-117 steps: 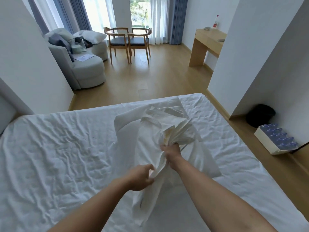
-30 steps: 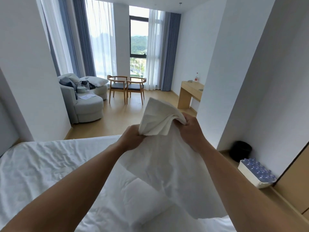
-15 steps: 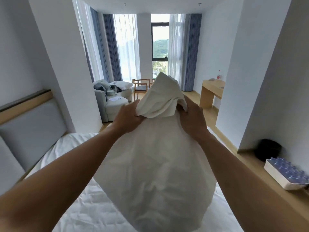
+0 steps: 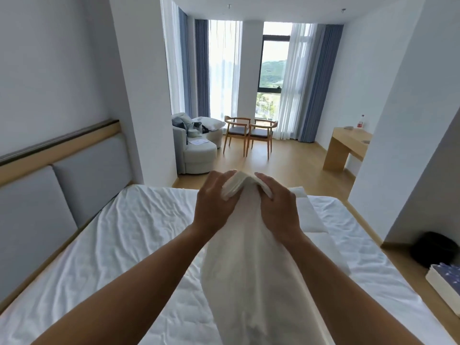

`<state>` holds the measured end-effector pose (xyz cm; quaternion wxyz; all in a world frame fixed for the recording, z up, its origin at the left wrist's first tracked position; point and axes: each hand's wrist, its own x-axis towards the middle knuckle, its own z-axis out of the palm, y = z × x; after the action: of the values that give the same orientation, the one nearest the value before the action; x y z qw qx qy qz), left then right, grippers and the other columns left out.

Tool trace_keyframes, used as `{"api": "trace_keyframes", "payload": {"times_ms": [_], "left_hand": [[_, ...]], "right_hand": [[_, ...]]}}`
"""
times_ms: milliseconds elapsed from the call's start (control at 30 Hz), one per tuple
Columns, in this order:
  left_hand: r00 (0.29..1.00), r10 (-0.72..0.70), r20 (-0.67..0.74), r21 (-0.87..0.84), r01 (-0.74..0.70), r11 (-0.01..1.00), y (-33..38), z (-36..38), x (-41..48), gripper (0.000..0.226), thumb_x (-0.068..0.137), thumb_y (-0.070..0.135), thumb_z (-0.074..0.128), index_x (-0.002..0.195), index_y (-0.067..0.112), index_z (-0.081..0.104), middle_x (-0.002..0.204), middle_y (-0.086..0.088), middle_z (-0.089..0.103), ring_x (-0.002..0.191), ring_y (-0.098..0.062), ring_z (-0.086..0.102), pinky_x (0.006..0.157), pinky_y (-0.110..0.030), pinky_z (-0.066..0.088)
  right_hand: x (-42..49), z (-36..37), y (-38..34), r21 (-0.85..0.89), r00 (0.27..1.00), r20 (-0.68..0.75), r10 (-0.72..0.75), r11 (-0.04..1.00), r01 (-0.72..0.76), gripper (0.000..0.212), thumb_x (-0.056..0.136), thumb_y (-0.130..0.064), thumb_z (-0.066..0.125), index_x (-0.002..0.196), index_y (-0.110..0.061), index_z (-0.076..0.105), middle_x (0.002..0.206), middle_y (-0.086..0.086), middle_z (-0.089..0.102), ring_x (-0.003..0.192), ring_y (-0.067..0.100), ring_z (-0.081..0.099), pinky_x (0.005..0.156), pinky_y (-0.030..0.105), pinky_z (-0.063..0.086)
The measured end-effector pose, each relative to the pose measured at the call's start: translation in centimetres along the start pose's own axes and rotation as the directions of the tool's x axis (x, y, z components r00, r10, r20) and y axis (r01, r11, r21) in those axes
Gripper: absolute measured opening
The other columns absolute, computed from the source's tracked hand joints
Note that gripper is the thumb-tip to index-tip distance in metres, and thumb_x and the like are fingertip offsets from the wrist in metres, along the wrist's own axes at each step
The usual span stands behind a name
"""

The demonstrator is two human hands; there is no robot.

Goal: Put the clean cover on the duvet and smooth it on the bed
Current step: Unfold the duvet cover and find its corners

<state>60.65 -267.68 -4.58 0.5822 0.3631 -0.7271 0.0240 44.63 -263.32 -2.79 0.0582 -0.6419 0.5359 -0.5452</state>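
Both hands — left hand (image 4: 216,202), right hand (image 4: 278,207) — around bunched cover (image 4: 251,265)

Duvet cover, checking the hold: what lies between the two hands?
In the head view, the bunched top of the duvet cover lies between the left hand and right hand; both pinch it.

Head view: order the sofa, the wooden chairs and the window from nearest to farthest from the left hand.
From the left hand:
1. Sofa, just beyond the bed, to the left.
2. Wooden chairs, farther back, centre.
3. Window, in the back wall, farthest.
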Motion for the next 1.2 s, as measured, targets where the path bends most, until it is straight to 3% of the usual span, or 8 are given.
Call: {"api": "trace_keyframes", "payload": {"times_ms": [233,433,567,667,800,933,1100,1200], "left_hand": [[0.968,-0.177,0.177,-0.134,0.202,0.970,-9.1,-2.1,-0.8,0.060,0.075,0.033,0.088,0.124,0.009,0.061,0.102,-0.002,0.073,0.078,-0.007,0.063,0.068,0.001,0.045],[0.854,-0.352,0.383,-0.269,0.467,0.842,-19.8,-2.5,0.0,0.048,0.073,0.031,0.090,0.114,0.014,0.071,0.101,0.007,0.075,0.088,-0.010,0.072,0.080,-0.027,0.060],[0.794,-0.298,0.530,-0.219,0.467,0.856,-24.2,-2.3,0.7,0.057,0.079,0.045,0.081,0.126,0.018,0.064,0.116,0.006,0.068,0.103,-0.011,0.065,0.087,-0.027,0.055],[0.760,-0.260,0.596,-0.209,0.460,0.863,-26.0,-1.9,1.8,0.045,0.084,0.043,0.073,0.116,0.013,0.065,0.101,0.011,0.065,0.092,-0.013,0.063,0.079,-0.021,0.050],[0.739,-0.250,0.626,-0.223,0.476,0.851,-26.9,-1.7,3.3,0.024,0.093,0.026,0.054,0.101,0.004,0.062,0.093,0.010,0.057,0.074,-0.008,0.052,0.078,-0.032,0.041],[0.788,-0.268,0.555,-0.262,0.471,0.842,-27.3,-1.6,4.7,0.010,0.086,0.021,0.050,0.078,0.017,0.056,0.076,0.007,0.056,0.073,-0.026,0.054,0.067,-0.033,0.043],[0.800,-0.375,0.469,-0.189,0.505,0.842,-27.4,-2.8,6.9,0.025,0.082,0.022,0.048,0.057,0.019,0.042,0.056,0.010,0.049,0.054,-0.010,0.039,0.050,-0.024,0.029],[0.804,-0.331,0.493,-0.105,0.433,0.895,-27.4,-3.5,8.5,0.028,0.081,0.019,0.048,0.056,0.027,0.038,0.055,0.012,0.047,0.053,-0.011,0.037,0.050,-0.031,0.029]], "right_hand": [[1.5,8.9,-1.1,-0.024,0.998,0.027,0.054,0.998,-0.054,0.037,0.099,-0.008,0.058,0.131,-0.025,0.066,0.125,-0.009,0.067,0.105,-0.002,0.059,0.086,-0.004,0.037],[3.6,14.4,-2.9,0.040,0.995,0.052,0.088,0.995,-0.090,0.042,0.094,-0.001,0.058,0.125,-0.027,0.069,0.114,-0.027,0.062,0.099,-0.024,0.054,0.088,-0.001,0.039],[5.3,16.6,-4.1,0.121,0.990,0.071,0.125,0.984,-0.133,0.041,0.095,0.002,0.057,0.118,-0.032,0.066,0.111,-0.028,0.063,0.101,-0.019,0.058,0.088,0.001,0.041],[6.6,18.1,-5.0,0.165,0.986,0.096,0.135,0.975,-0.150,0.037,0.096,0.001,0.057,0.115,-0.029,0.067,0.110,-0.023,0.066,0.100,-0.013,0.061,0.087,0.004,0.044],[7.8,20.5,-5.5,0.194,0.982,0.120,0.145,0.967,-0.166,0.030,0.096,-0.003,0.060,0.116,-0.023,0.068,0.108,-0.015,0.070,0.098,-0.005,0.064,0.088,0.010,0.047],[9.1,22.4,-4.8,0.202,0.967,0.108,0.229,0.948,-0.247,0.022,0.098,-0.012,0.059,0.114,-0.024,0.068,0.103,-0.014,0.070,0.091,-0.006,0.063,0.081,0.010,0.049],[10.0,23.5,-2.8,0.237,0.920,0.147,0.364,0.890,-0.390,0.010,0.097,-0.021,0.060,0.098,-0.025,0.069,0.094,-0.006,0.071,0.084,0.007,0.064,0.074,0.023,0.052],[9.8,23.2,-0.8,0.295,0.822,0.339,0.457,0.779,-0.554,0.015,0.092,-0.031,0.070,0.099,-0.018,0.073,0.096,0.003,0.075,0.095,0.020,0.071,0.082,0.036,0.058]]}}
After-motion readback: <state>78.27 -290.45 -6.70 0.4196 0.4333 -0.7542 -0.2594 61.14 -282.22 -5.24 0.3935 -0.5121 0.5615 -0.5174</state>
